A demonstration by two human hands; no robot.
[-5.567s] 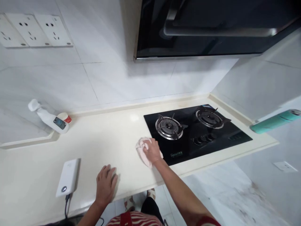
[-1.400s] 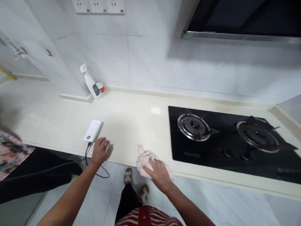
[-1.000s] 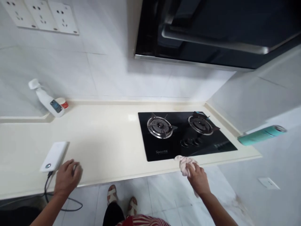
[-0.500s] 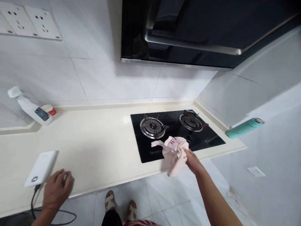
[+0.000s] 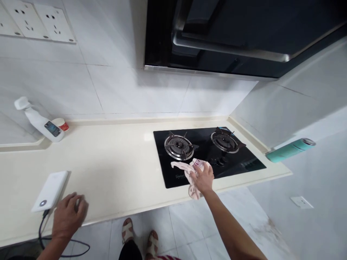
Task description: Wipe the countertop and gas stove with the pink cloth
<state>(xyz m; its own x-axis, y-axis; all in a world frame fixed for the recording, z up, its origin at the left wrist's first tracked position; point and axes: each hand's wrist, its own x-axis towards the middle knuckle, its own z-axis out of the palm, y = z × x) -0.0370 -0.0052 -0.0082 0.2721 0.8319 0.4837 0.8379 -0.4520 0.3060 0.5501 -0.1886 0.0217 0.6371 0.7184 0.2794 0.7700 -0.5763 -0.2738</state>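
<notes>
Hob [image 5: 202, 144] below, half-spread right fingers [image 5: 199, 171] hold cloth [image 5: 187, 172].

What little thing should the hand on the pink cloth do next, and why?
Perhaps the right hand should tuck in the loose end of the pink cloth: the cloth looks bunched under that hand, while one end trails over the black stove near the left burner, where it might snag.
</notes>
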